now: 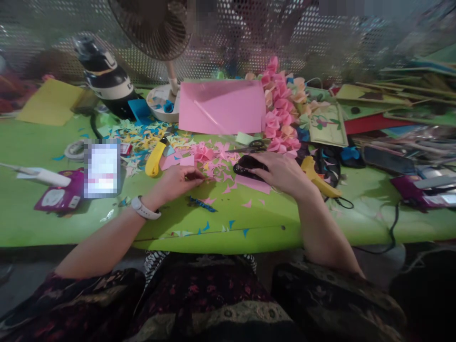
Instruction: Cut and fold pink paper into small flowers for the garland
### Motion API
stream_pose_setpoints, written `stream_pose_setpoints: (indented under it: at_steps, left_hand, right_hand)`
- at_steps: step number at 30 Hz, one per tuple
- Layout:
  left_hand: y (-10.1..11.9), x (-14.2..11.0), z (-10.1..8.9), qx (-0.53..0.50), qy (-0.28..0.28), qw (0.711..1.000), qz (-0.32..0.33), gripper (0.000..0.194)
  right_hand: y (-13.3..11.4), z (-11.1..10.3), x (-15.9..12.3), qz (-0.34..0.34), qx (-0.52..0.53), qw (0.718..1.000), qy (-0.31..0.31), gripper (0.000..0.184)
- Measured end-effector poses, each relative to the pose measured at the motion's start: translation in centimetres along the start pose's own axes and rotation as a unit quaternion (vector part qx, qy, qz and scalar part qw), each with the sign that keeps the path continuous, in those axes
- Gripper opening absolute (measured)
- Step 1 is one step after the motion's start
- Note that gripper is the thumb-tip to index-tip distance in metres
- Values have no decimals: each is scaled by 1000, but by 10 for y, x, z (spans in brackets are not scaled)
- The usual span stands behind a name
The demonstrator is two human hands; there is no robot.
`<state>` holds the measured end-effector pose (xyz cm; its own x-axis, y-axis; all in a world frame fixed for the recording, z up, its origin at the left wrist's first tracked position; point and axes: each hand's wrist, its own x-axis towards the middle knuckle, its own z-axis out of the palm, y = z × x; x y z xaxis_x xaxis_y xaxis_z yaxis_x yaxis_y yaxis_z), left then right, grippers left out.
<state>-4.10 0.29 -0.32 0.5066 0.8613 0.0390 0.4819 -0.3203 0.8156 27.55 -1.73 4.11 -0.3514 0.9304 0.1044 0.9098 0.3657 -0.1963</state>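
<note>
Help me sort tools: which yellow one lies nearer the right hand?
The right yellow tool, just right of the right hand; the left yellow tool lies past the left hand.

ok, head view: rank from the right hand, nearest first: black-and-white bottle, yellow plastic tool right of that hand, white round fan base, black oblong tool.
1. Black oblong tool, touching the right hand
2. Yellow plastic tool, just right
3. White round fan base, back left
4. Black-and-white bottle, farther left
</note>
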Motion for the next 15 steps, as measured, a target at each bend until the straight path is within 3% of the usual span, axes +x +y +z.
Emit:
stream_pose_setpoints:
  at_steps: [3,6,10,15]
  left_hand:
    - [2,1,1,7,14,1000,14,19]
    - [0,2,2,-10,11,1000,20,19]
    - [-6,7,3,13,33,998,44,17]
    - [-1,16,0,219,162,961,39,17]
  right_hand:
    - [-10,1,1,-17,16,998,60,40]
    - [-31,7,2,-53,63,985,152,27]
    - [-52,21,5,-141,101,978,118,24]
    - [-50,25,11,-103,98,980,141,27]
